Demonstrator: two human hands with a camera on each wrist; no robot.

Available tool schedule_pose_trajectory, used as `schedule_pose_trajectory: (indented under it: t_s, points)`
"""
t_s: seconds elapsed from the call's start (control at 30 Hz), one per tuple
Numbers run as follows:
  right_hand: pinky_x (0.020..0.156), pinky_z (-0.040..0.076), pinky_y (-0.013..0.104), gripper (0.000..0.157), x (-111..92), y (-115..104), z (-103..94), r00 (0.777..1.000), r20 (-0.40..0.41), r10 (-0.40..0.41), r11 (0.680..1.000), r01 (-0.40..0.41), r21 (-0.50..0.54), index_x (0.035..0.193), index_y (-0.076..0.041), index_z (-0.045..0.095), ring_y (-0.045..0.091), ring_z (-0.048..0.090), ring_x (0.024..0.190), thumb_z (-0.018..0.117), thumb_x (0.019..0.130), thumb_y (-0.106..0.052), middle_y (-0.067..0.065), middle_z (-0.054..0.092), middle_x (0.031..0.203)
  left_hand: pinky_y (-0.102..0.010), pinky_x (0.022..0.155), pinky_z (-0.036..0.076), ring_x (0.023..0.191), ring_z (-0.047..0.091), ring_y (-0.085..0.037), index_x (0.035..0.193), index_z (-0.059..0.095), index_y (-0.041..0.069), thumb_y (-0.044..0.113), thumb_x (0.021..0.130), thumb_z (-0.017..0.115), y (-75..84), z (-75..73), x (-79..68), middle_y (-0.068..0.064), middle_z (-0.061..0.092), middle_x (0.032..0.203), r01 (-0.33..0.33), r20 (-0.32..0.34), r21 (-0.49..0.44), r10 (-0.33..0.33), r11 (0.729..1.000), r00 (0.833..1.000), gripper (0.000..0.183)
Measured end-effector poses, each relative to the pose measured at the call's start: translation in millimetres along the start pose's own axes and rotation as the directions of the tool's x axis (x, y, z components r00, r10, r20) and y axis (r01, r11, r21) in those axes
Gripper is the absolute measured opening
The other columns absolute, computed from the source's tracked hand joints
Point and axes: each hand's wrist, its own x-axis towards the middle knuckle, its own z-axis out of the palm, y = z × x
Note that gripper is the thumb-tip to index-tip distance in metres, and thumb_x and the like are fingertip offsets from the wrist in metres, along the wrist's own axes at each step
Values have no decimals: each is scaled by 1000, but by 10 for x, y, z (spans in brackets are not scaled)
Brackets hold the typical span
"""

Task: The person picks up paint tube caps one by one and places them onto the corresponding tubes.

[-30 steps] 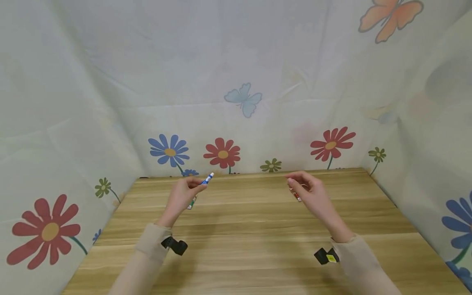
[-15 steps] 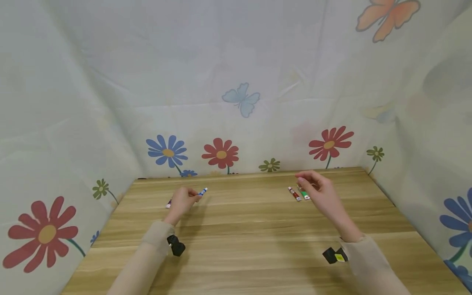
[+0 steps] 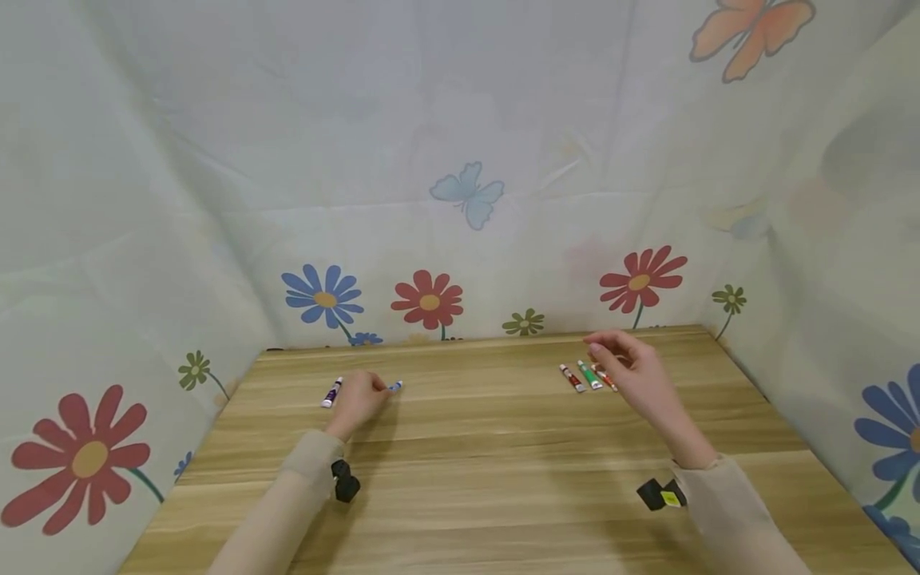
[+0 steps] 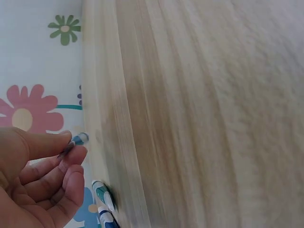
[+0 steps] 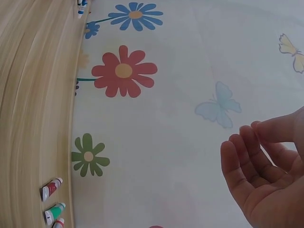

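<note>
Fingers [image 4: 71, 140] of the left hand [image 3: 357, 402] pinch a small blue tube [image 3: 394, 386] low over the wooden table [image 3: 474, 487], its white cap poking out to the right in the head view. Just left of that hand a purple tube [image 3: 331, 392] with a white cap lies flat on the boards. Across the table, the right hand [image 3: 636, 375] hovers with fingers loosely curved and holding nothing; the right wrist view shows its palm bare. Beside it lie three slim tubes side by side near the far edge: a red tube [image 3: 572, 378], a green tube [image 3: 590, 374] and an orange tube [image 3: 605, 378] partly hidden by the fingers. Any print on the tubes is too small to read. Pale, straight-grained planks make up the tabletop. Behind and around it hangs a creased, light fabric backdrop [image 3: 460, 120] printed with red and blue daisies, small olive flowers and butterflies in blue and orange. Beige sleeves cover both forearms, each with a small black device strapped at the wrist.
</note>
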Motion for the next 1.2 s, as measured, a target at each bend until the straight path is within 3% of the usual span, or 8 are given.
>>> schedule_pose_trajectory:
  t_s: [0.17,0.3,0.47,0.7,0.8,0.9,1.1,1.2]
  points:
    - [76,51,17,29,-14,-4,-5,1000,4,-7,1000,7,6,121,-1,66,26,64,97,58,105,-23,16,67,110,-28,51,39,55,49,-15,73,74,3,15,85,80,-84,34,-24,-1,65,65,-23,10,46,22,999,1000,18]
    - [75,52,19,27,-20,-20,-5,1000,-5,-18,1000,18,25,121,-2,66,20,64,94,58,105,-21,16,68,110,-27,47,34,52,46,-13,69,72,6,16,86,80,-114,24,-57,1,60,60,-2,50,90,-2,996,999,21]
    - [71,53,19,25,11,-46,-3,999,-29,-36,998,37,57,120,0,66,9,62,88,58,104,-18,17,67,109,-27,48,36,52,48,-13,70,70,8,19,89,77,-100,-10,-66,1,58,59,13,90,142,-26,990,996,23]
    - [70,53,19,25,19,-52,-3,999,-29,-27,999,28,41,119,-1,66,27,64,90,59,104,-20,14,67,105,-28,49,40,54,52,-14,72,68,7,18,90,76,-76,-12,-71,0,59,60,30,130,146,-49,989,990,23]
    - [71,53,18,26,11,-48,-7,999,-26,-28,999,28,33,120,-2,66,21,64,90,59,104,-20,14,68,106,-27,48,38,53,50,-14,71,67,7,17,91,75,-71,-13,-63,-1,58,60,48,145,142,-68,989,987,24]
    - [71,53,20,25,18,-60,-10,999,-25,-32,999,32,34,119,-2,67,15,64,89,60,103,-20,14,68,105,-26,47,36,51,46,-14,69,66,6,14,92,73,-67,-35,-58,-1,56,57,38,155,137,-59,990,986,26]
    - [68,53,22,25,51,-57,-24,1000,-12,-29,999,29,37,118,-2,67,25,63,88,60,104,-21,16,67,102,-25,45,28,46,34,-10,56,53,10,11,92,72,-45,-117,-56,4,39,49,-33,148,126,14,991,989,41]
    - [68,53,23,26,58,-54,-47,1000,-9,-29,999,29,22,119,-2,67,21,62,89,58,104,-21,16,67,103,-25,46,27,47,32,-11,56,51,10,11,92,69,-46,-173,-54,5,36,51,-33,142,121,15,992,990,41]
